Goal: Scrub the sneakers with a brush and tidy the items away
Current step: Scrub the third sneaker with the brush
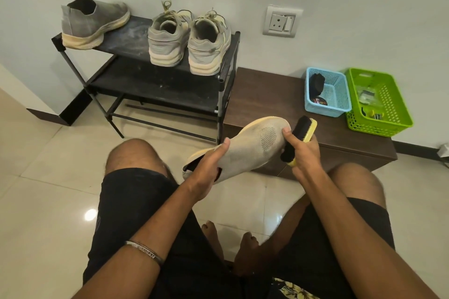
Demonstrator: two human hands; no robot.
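Note:
A pale grey knit sneaker (252, 145) with a cream sole is held in the air between my knees, toe pointing up and right. My left hand (209, 167) grips it at the heel opening, thumb along the upper. My right hand (302, 150) holds a yellow-backed brush (302, 128) with black bristles against the toe side of the sneaker. Its matching grey sneaker (94, 21) lies on the top shelf of a black shoe rack (226, 75), beside a laced beige pair (187, 41).
A low brown bench (267, 94) stands right of the rack against the wall. It carries a blue basket (328, 94) with dark items and a green basket (379, 101) with small things. A wall socket (281, 22) is above. Glossy tile floor lies to the left.

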